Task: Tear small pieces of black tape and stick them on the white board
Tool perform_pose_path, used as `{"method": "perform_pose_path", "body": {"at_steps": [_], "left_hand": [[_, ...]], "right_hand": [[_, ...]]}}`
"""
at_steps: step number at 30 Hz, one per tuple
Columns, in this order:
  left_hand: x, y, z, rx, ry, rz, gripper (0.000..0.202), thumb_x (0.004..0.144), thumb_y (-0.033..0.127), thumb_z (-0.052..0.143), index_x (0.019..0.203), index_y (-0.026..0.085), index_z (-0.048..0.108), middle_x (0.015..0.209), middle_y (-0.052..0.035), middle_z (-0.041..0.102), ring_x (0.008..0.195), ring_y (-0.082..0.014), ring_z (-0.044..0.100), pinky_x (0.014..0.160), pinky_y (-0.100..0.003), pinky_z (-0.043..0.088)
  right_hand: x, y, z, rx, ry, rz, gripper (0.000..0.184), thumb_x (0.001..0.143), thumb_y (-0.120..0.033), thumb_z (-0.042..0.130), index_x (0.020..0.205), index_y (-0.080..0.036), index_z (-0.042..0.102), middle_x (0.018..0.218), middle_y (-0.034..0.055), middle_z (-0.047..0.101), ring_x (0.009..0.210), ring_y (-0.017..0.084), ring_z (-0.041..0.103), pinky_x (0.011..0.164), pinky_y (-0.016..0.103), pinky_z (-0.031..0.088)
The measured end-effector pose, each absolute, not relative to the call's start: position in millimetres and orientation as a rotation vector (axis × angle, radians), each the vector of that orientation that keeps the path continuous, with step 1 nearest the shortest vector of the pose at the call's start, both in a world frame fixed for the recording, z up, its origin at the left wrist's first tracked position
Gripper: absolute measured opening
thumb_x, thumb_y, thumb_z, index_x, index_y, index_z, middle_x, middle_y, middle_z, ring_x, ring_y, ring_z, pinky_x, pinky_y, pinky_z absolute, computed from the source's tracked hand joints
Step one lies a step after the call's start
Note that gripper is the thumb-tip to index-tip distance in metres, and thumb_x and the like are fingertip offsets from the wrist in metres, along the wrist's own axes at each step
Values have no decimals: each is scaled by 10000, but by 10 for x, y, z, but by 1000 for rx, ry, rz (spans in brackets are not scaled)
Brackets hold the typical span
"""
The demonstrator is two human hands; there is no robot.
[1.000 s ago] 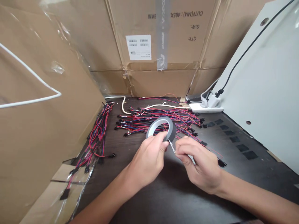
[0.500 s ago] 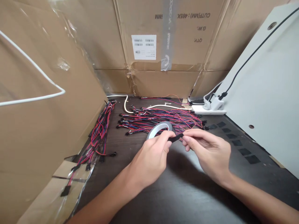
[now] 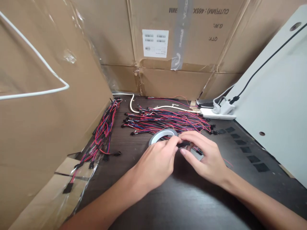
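Tape strip (image 3: 184, 144) between both hands (image 3: 157, 159)

A dark wood-look counter (image 3: 177, 199) walled in on three sides.
A brown cardboard wall (image 3: 201, 54) fills the upper centre of the frame, with upside-down lettering (image 3: 199, 11), a white barcode label (image 3: 155, 43) and a vertical grey strip (image 3: 181, 35). Another cardboard wall (image 3: 48, 124) stands at the left. A white panel (image 3: 280, 92) with two round holes (image 3: 262, 134) slants down the right side. Light leaves a pale sheen at the lower centre.
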State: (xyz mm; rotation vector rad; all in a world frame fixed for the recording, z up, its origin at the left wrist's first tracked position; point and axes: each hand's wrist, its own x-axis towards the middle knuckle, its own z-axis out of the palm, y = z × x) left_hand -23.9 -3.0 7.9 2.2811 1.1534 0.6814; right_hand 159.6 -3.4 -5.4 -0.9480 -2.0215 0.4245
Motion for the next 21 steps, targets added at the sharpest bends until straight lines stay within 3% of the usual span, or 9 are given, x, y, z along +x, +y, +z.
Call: {"method": "perform_pose_path", "body": {"at_steps": [3, 6, 12, 21], "left_hand": [[-220, -47, 73, 2342, 1177, 592, 257, 927, 117, 377, 1109, 155, 555, 930, -78, 678, 831, -230, 664, 682, -328, 504], [-213, -55, 56, 2361, 1175, 526, 259, 934, 117, 362, 1087, 161, 567, 909, -73, 681, 800, -221, 669, 669, -319, 511], [-224, -64, 39, 2303, 1241, 643, 455, 950, 191, 374, 1404, 214, 351, 1045, -74, 679, 938, -246, 667, 777, -384, 525], [-207, -43, 94, 2120, 1436, 588, 170, 924, 263, 426, 929, 179, 574, 797, -22, 646, 694, -176, 585, 640, -305, 369]], "right_hand": [[1580, -35, -59, -948, -2092, 294, 95, 890, -109, 556, 969, -150, 587, 951, 66, 644, 889, 152, 609, 777, 272, 512], [1589, -26, -77, -980, -2123, 250, 52, 905, -102, 544, 896, -147, 569, 854, 52, 641, 769, 137, 598, 676, 247, 486], [1604, -32, -88, -950, -2152, 292, 152, 920, -88, 517, 787, -153, 551, 777, 44, 632, 685, 134, 581, 641, 245, 464], [1601, -40, -75, -930, -2194, 309, 201, 945, -111, 494, 756, -140, 556, 678, 28, 584, 586, 108, 499, 581, 229, 393]]}}
